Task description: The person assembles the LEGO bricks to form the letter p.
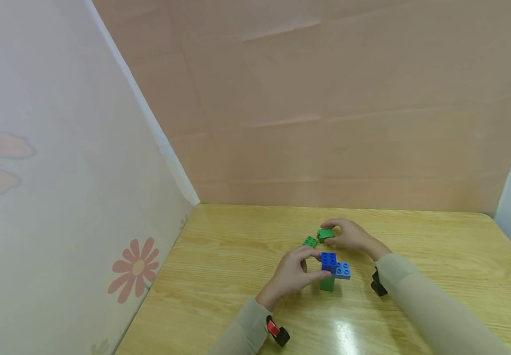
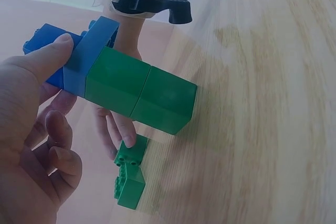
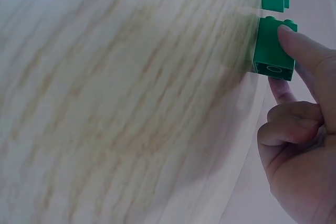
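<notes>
My left hand (image 1: 292, 272) pinches the dark blue brick (image 1: 329, 262) at the top of a small stack. Beneath that brick a lighter blue brick (image 1: 343, 270) juts out to the right. Two green bricks (image 2: 140, 90) form the lower part of the stack, as the left wrist view shows. Farther back, my right hand (image 1: 348, 234) holds a green brick (image 3: 274, 50) between thumb and finger, tipped so its studs face sideways. Just left of it lies another green brick (image 1: 310, 241) with its studs up.
The pale wood-grain table (image 1: 220, 276) carries the bricks. A brown papered wall (image 1: 326, 123) rises behind it, and a white panel with flower prints (image 1: 137, 267) borders the left side. Black wrist straps (image 1: 277, 333) sit over the sleeves.
</notes>
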Tool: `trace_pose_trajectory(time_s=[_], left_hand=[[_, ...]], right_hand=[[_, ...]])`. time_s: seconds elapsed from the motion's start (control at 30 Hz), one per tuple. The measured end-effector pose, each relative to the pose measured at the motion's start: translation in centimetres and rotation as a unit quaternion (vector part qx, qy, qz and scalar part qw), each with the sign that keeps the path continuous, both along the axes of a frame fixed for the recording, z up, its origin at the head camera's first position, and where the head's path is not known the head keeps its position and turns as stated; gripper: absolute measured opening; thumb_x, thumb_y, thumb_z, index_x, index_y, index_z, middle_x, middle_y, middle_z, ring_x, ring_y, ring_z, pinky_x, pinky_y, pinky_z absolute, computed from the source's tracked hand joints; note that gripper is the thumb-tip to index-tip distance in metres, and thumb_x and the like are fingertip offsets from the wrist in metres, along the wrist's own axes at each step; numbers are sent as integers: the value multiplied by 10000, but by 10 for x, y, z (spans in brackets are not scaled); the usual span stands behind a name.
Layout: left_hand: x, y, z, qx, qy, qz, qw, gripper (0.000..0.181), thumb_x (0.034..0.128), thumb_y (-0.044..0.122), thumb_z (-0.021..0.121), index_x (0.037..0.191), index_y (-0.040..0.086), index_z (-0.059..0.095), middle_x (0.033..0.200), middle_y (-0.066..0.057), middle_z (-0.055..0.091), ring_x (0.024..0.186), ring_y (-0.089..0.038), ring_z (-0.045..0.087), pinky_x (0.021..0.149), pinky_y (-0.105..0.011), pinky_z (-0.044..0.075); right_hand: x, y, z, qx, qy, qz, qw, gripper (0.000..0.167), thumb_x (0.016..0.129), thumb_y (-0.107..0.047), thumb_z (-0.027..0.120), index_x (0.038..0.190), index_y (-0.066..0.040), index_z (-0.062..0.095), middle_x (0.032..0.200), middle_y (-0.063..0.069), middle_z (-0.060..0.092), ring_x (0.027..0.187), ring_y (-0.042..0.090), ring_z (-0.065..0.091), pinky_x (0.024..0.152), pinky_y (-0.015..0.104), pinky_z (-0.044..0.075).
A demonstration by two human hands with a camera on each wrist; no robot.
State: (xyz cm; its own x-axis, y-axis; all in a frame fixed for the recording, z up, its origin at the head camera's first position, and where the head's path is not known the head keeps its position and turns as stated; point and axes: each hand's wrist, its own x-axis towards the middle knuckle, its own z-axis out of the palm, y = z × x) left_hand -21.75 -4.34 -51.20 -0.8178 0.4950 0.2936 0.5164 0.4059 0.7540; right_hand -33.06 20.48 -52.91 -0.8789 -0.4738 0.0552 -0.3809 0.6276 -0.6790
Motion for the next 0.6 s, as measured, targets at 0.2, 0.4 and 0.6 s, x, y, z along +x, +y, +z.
trace_pose_trajectory(time_s=[0.2, 0.4, 0.6], left_hand=[[0, 1, 0, 30, 24, -12, 10000, 328, 908, 364, 823, 1181, 206, 733, 1106, 183, 655, 595, -11, 477, 533, -185, 447], [-1, 2, 0, 10, 56, -31, 10000, 324, 910, 362, 821, 1179, 205, 731, 1103, 183, 653, 591, -7, 476, 529, -181, 446], [-1, 3, -1, 32, 21, -44, 10000, 321, 909, 363, 822, 1175, 211, 730, 1100, 186, 652, 595, -10, 477, 532, -183, 447]], right_hand=[[-2, -1, -3, 56, -59, -86, 9999, 417, 950, -227, 790, 1334, -111, 676, 1345, 110, 650, 1324, 442, 514, 1061, 734, 337], [-2, 1, -3, 176, -50, -179, 9997, 386, 957, -273, 782, 1307, -142, 683, 1341, 110, 649, 1322, 454, 512, 1046, 743, 343], [-2, 2, -3, 263, 0, -180, 9995, 400, 953, -296, 785, 1301, -130, 680, 1347, 127, 646, 1306, 466, 525, 1034, 735, 364]])
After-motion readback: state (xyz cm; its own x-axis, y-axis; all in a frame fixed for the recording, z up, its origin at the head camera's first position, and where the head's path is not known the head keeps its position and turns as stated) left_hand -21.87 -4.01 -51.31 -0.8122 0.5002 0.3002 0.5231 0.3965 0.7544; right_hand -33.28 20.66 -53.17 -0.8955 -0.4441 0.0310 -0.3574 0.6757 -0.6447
